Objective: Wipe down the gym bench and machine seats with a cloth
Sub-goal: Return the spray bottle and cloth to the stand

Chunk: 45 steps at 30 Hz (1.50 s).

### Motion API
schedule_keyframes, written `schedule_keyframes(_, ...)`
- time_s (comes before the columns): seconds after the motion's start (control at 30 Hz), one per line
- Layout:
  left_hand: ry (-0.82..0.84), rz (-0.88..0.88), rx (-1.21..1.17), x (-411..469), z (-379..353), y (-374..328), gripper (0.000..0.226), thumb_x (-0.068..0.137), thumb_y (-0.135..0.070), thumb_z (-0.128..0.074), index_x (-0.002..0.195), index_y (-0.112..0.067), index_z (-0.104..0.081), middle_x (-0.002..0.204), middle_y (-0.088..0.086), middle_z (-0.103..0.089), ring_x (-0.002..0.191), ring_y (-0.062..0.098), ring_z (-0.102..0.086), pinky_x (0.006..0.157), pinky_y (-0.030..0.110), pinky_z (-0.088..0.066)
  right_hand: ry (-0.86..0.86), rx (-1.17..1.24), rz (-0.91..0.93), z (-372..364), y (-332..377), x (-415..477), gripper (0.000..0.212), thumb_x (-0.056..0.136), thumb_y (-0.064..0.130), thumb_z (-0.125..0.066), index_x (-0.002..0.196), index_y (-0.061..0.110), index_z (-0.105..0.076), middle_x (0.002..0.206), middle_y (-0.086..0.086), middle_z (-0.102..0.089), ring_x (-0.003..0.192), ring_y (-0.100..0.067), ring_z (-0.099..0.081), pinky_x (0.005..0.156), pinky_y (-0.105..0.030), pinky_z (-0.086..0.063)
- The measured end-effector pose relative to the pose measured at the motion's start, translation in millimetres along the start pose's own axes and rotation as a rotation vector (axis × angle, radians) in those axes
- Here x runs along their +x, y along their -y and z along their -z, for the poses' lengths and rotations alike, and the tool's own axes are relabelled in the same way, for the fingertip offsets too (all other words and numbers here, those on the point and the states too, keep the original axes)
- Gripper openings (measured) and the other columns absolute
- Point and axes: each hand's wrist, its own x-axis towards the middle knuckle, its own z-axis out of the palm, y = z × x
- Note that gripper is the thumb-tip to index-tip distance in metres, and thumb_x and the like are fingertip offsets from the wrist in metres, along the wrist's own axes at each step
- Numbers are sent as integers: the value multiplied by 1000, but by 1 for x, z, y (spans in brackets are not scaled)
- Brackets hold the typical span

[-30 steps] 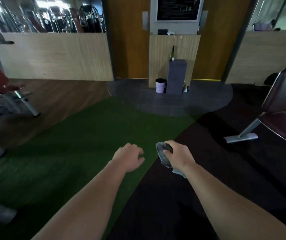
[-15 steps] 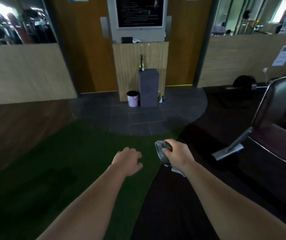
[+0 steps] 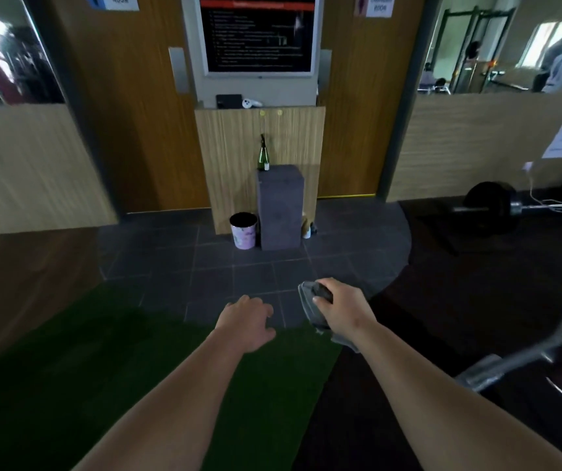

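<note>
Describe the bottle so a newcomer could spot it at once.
Below the dark wall screen, a grey block stands before a wooden panel. The bottle stands upright on the block's top, at its left edge. It is slim and dark green with a pale label, unlike the squat pink bin on the floor beside the block.

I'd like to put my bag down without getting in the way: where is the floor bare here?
Bare: the green turf left of the left hand, and the grey tiles between that hand and the pink bin. Crowded: round the grey block, by the barbell, and at the bench frame on the right.
</note>
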Motion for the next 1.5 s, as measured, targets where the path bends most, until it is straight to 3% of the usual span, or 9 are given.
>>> schedule_keyframes(0.43,-34,-94,15,379,89,88,48,96,-45,-58,139,-26,-58,137,1,-57,129,27,-48,101,44,-44,-67,-41,-28,14,-16,379,38,99,31,-64,136,24,-61,127,-2,-69,114,-22,-65,91,-35,-54)
schedule_keyframes(0.63,-51,-137,14,543,140,133,46,95,-43,-59,137,-25,-61,139,2,-57,130,30,-49,98,42,-48,-102,-9,-68,21,-12,545,37,98,30,-65,135,25,-63,124,-2,-70,112,-23,-66,85,-29,-50)
schedule_keyframes(0.77,-46,-108,28,652,165,156,43,94,-43,-58,132,-25,-65,134,2,-60,129,31,-50,95,42,-48,-91,-6,-66,23,-23,658,37,97,32,-66,134,26,-63,124,0,-71,111,-20,-65,84,-28,-49)
schedule_keyframes(0.9,-40,-71,26,759,185,174,48,97,-46,-61,141,-28,-59,141,3,-56,135,30,-46,104,47,-46,-49,-25,-30,23,-42,778,39,97,32,-67,135,22,-64,128,-2,-69,117,-22,-64,89,-28,-49)
schedule_keyframes(1.1,-91,43,-57,904,227,199,46,98,-38,-64,142,-28,-57,146,1,-53,137,26,-47,104,44,-47,44,-2,10,38,-51,946,31,93,33,-72,122,27,-63,116,0,-70,105,-21,-66,85,-34,-54)
schedule_keyframes(1.23,-139,49,-143,984,254,218,63,95,-47,-64,152,-28,-45,147,0,-52,137,27,-48,104,46,-47,84,7,51,45,-47,1038,28,90,35,-74,113,27,-61,102,7,-67,92,-12,-64,72,-27,-47)
schedule_keyframes(1.33,-198,-9,-227,1045,268,233,76,93,-50,-66,159,-35,-31,155,-2,-45,141,24,-45,106,46,-47,140,29,80,39,-48,1105,29,88,33,-76,111,24,-61,95,13,-64,87,-5,-64,60,-10,-42)
schedule_keyframes(1.43,-202,-69,-257,1112,272,253,64,91,-53,-66,150,-36,-46,145,-4,-51,132,21,-49,102,45,-50,183,28,91,21,-51,1168,26,87,25,-77,108,20,-62,96,6,-67,86,-8,-63,59,-7,-41)
schedule_keyframes(1.5,-140,-105,-245,1161,269,272,45,87,-57,-58,121,-29,-66,119,-4,-60,116,23,-56,92,48,-53,207,36,96,8,-54,1208,22,86,20,-77,102,16,-62,94,-1,-67,87,-15,-63,62,-11,-39)
